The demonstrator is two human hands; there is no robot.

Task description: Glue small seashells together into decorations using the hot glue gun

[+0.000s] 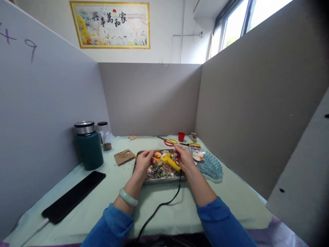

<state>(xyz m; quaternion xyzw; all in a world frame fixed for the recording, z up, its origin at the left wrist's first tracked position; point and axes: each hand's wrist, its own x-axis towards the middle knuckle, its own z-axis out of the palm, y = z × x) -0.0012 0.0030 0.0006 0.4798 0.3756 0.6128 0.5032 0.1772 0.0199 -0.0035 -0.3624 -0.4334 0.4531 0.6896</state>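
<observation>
My left hand (145, 162) is over the left side of a metal tray (159, 181). Its thumb and fingertips are pinched together; whatever may be between them is too small to make out. Above the tray's right side, my right hand (184, 157) is also closed in a pinch, its contents hidden. Between the hands a yellow glue gun (168, 161) rests on the tray's heap of shells and small stones (160, 170). From its handle a black cord (161, 204) runs toward me over the table. A jade-coloured bangle (128, 197) circles my left wrist.
Left stand a green flask (89, 151) and clear jar (105, 137), with a black phone (74, 196) in front. A brown board (124, 156) lies beside the tray. Behind are scissors (169, 141) and a red cup (181, 137). A blue shell-shaped dish (209, 168) sits right; grey partitions (151, 99) enclose the table.
</observation>
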